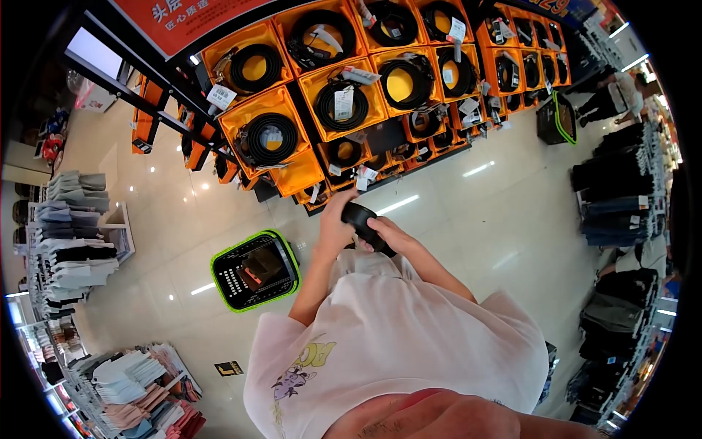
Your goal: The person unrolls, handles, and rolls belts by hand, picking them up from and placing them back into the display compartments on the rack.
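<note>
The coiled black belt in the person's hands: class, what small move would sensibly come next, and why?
Probably easing the coiled black belt forward and left, toward the orange box that shows no belt inside. The left hand and right hand hold it rolled up, and neighbouring boxes each display a similar coil.

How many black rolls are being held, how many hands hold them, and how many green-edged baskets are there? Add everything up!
Black roll being held: 1
Left hand and right hand holding it: 2
Green-edged baskets: 2
Total: 5
</note>
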`<action>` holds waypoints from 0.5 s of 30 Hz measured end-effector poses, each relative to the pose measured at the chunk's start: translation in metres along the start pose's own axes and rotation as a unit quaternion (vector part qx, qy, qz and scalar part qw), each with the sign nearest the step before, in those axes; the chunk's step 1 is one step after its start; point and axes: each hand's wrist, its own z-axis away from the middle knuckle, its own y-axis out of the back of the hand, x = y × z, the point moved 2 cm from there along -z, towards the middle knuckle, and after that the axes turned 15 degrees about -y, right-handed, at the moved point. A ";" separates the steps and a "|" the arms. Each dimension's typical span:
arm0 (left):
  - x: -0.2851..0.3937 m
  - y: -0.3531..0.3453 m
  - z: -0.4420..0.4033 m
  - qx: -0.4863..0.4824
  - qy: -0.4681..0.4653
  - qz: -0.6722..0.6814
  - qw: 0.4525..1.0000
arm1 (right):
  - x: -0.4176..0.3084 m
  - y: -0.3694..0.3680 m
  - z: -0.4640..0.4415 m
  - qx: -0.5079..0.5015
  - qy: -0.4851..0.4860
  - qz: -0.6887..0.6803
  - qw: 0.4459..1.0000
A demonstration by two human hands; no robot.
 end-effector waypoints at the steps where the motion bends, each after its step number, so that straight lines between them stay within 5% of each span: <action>1: -0.004 -0.007 0.004 0.032 0.077 0.078 0.993 | -0.002 0.001 0.005 -0.015 0.020 -0.021 0.999; 6: -0.020 -0.043 0.032 0.088 0.351 0.321 0.875 | -0.007 0.013 0.023 -0.048 0.018 -0.010 0.999; 10: 0.008 -0.057 0.024 0.081 0.346 0.244 0.902 | 0.002 0.031 0.043 -0.067 0.030 0.030 0.997; 15: 0.007 -0.072 0.026 -0.069 0.124 0.002 0.990 | 0.016 0.057 0.080 -0.007 0.008 0.103 0.995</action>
